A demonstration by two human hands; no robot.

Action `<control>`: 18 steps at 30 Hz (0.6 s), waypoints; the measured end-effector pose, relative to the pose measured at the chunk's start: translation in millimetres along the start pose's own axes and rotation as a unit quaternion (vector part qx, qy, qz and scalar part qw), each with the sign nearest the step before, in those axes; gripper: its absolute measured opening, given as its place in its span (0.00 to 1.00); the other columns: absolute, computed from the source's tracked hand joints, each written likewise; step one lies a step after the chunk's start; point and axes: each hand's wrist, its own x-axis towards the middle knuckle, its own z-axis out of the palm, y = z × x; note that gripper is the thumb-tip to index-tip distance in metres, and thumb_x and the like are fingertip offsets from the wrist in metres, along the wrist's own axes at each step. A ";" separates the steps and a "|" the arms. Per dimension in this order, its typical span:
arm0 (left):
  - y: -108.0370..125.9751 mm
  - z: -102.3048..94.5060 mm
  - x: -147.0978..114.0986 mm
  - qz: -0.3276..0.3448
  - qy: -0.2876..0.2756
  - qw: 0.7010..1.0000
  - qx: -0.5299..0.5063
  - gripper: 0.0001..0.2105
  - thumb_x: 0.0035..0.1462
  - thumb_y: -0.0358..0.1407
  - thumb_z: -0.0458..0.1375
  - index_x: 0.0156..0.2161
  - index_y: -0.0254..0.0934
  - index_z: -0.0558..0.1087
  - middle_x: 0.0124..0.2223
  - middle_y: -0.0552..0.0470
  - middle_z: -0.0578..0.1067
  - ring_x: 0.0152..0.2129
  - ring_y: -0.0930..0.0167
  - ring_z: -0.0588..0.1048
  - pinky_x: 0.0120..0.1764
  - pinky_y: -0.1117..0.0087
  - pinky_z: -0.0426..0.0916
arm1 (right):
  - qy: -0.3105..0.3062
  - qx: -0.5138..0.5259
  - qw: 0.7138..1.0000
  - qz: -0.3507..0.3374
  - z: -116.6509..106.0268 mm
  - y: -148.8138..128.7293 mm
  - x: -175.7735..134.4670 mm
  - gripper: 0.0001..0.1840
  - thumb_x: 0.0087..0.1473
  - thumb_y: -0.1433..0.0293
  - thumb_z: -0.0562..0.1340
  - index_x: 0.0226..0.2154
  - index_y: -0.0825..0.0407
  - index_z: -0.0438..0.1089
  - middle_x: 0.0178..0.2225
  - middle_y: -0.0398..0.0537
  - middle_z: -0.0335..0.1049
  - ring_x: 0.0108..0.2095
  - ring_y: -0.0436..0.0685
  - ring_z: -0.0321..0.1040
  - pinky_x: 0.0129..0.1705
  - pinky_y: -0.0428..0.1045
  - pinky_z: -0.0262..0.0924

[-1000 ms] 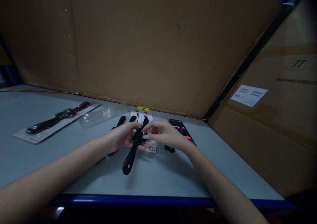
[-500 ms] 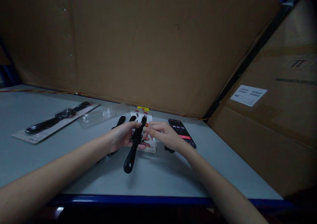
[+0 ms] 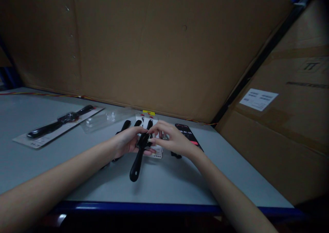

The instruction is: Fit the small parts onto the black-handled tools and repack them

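Note:
My left hand [image 3: 128,139] is closed around the middle of a black spokeshave [image 3: 136,166], from the left and below. The spokeshave is held above the table, one long handle pointing toward me and the other away. My right hand [image 3: 171,137] has its thumb and fingertips bent onto the right side of the spokeshave's middle; the small part under them is hidden. Behind my left wrist lie more black handles [image 3: 125,125], partly covered. Printed backing cards [image 3: 157,154] with a yellow top lie under and behind my hands.
A packaged spokeshave [image 3: 47,130] on its card lies at left, near a clear plastic blister shell [image 3: 108,118]. A phone [image 3: 185,130] showing a timer and a small black piece [image 3: 176,154] lie right. Cardboard walls [image 3: 159,54] stand behind and right; the table has a blue front edge [image 3: 144,207].
My right fingers have shifted up and spread slightly along the spokeshave's middle. The near handle has tipped a little to the right and down. My left hand keeps its hold.

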 end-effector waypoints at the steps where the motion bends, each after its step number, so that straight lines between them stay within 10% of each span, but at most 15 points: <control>1: 0.2 0.3 -0.5 -0.001 -0.001 1.000 -0.003 0.15 0.50 0.35 0.50 0.42 0.27 0.65 0.30 0.41 0.75 0.29 0.64 0.76 0.37 0.64 0.69 | -0.003 -0.011 1.000 0.001 -0.6 1.0 0.1 0.08 0.50 0.66 0.59 0.36 0.50 0.66 0.32 0.45 0.62 0.32 0.50 0.59 0.35 0.47 0.54; 10: -0.1 8.2 -10.1 0.036 -0.010 0.999 0.010 0.26 0.36 0.17 0.51 0.46 0.28 0.60 0.32 0.46 0.74 0.31 0.66 0.76 0.42 0.61 0.67 | 0.011 -0.073 0.996 0.040 12.4 4.9 2.6 0.12 0.50 0.66 0.57 0.20 0.53 0.61 0.24 0.43 0.60 0.28 0.49 0.57 0.30 0.46 0.49; 18: -1.8 9.6 -10.6 0.050 0.027 0.998 0.041 0.36 0.35 0.15 0.55 0.53 0.25 0.50 0.32 0.43 0.74 0.31 0.63 0.76 0.41 0.61 0.69 | -0.020 0.094 0.988 0.119 4.6 2.5 4.1 0.20 0.55 0.66 0.50 0.18 0.55 0.66 0.18 0.41 0.60 0.23 0.47 0.57 0.27 0.44 0.51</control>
